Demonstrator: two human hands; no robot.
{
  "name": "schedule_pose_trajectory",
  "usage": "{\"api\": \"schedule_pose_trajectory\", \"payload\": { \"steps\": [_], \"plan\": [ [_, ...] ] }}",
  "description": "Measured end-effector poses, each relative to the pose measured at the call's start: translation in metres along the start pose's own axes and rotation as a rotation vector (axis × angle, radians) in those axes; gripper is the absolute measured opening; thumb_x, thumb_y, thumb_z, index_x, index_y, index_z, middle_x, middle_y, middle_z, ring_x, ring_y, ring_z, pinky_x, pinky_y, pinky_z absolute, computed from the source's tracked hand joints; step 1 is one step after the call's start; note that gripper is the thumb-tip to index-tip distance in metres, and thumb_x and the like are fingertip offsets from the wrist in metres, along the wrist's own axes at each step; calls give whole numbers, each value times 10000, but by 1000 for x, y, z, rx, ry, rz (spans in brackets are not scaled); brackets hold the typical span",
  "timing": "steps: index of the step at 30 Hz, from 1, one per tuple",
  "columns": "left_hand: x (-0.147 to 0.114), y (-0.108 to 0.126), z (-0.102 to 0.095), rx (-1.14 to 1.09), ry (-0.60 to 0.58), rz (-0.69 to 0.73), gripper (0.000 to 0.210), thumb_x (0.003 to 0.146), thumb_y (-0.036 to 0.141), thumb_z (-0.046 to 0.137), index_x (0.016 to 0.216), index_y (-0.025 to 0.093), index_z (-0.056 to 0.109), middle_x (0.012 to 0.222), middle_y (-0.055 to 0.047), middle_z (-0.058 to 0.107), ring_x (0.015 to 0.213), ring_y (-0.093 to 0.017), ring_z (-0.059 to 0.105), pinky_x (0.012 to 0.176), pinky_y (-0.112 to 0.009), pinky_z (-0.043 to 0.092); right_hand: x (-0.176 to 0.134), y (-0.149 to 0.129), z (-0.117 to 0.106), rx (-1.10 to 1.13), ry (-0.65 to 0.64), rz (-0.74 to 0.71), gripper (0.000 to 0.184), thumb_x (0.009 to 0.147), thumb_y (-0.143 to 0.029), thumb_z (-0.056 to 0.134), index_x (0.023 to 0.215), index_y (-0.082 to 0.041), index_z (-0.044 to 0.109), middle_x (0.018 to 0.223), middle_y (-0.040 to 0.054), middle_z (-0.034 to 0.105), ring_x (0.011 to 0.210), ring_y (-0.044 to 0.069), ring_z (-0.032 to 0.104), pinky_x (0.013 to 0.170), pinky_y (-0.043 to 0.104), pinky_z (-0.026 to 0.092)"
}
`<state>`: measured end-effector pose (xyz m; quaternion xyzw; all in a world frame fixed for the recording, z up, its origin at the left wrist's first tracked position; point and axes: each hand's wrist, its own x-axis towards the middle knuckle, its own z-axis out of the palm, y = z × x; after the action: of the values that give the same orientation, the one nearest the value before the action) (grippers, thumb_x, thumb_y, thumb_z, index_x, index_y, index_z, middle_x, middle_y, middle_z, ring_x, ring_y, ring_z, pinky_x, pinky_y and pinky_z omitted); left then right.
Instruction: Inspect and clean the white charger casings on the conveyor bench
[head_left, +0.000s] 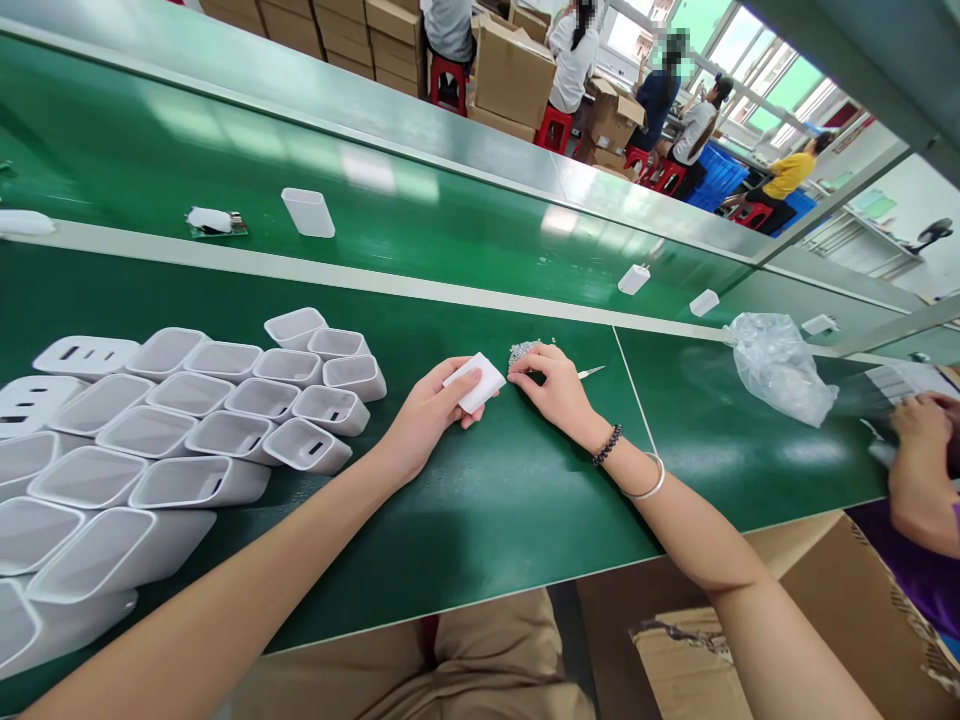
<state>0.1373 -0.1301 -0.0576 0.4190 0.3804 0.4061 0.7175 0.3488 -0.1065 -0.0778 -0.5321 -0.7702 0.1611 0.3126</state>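
Observation:
My left hand (pixel 439 405) grips a white plastic charger housing (pixel 480 384), thumb across its side. Close by on the right, my right hand (pixel 551 378) has thumb and forefinger pinched together at the end of the housing. Whatever lies between those fingertips is too small to make out. Just behind my right fingers is a heap of tiny, greyish clear parts (pixel 523 350). A thin pointed tool, perhaps tweezers (pixel 592 371), pokes out beside the same hand, partly hidden by it. To the left, several open white housings (pixel 217 358) stand in packed rows, some showing slots inside.
A white housing (pixel 308 213) and a circuit board (pixel 217 222) lie beyond the pale strip (pixel 360 278). Small white chargers (pixel 634 279) and a clear plastic bag (pixel 780 365) are to the right. A co-worker's hands (pixel 919 425) show at the right edge, above a cardboard box (pixel 855 610).

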Motion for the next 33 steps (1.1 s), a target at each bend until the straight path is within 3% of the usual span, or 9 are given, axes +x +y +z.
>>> {"api": "schedule_pose_trajectory", "payload": {
  "steps": [4,8,10,13,16,22,26,33],
  "plan": [
    [-1,2,-1,-107,-32,-11,363,846,386,731,1088,143,612,835,-12,574,732,-116,495,688,-251,422,1,0,-1,-25,-39,-45,140,945,-177,593,818,-193,649,934,62,663,948,222,570,885,362,451],
    [-2,1,-1,-126,-4,9,436,772,257,802,1147,149,607,852,2,557,755,-106,482,709,-238,426,4,3,2,-156,-77,-106,181,989,-176,524,829,-185,610,945,89,660,912,232,538,871,373,427],
    [-1,0,-1,-121,3,11,429,778,270,802,1141,150,607,832,7,552,735,-100,472,697,-237,421,5,6,4,-221,-82,-123,196,1005,-177,498,836,-183,600,954,97,660,906,239,527,859,379,412],
    [-1,-2,-2,-85,18,14,327,799,352,782,979,125,629,821,-11,558,720,-101,473,677,-239,414,6,10,7,-245,-68,-138,217,1015,-169,467,829,-186,578,945,96,650,893,238,517,843,383,400],
    [-1,-4,-3,-40,44,16,328,825,420,732,827,118,606,778,-14,544,672,-93,448,640,-236,394,3,1,3,-88,19,-193,201,1011,-162,476,836,-191,571,910,74,629,879,219,525,837,376,419],
    [-3,-2,-3,-38,-159,-16,383,951,527,459,890,165,569,640,2,554,550,-111,445,540,-236,359,-19,-53,-10,357,226,-268,111,997,-175,569,911,-215,628,887,28,618,839,172,568,772,335,477],
    [-8,-1,2,-11,-275,-114,421,964,520,355,787,179,526,507,2,513,450,-116,415,474,-236,327,-27,-68,-6,334,235,-388,114,990,-168,583,916,-219,654,875,33,653,849,180,597,766,351,495],
    [-8,-2,4,42,-373,-206,489,982,553,313,707,184,480,459,-6,491,396,-105,410,437,-226,304,-26,-64,2,213,279,-483,135,987,-155,579,934,-225,682,846,39,667,795,182,595,714,357,475]
  ]
}}
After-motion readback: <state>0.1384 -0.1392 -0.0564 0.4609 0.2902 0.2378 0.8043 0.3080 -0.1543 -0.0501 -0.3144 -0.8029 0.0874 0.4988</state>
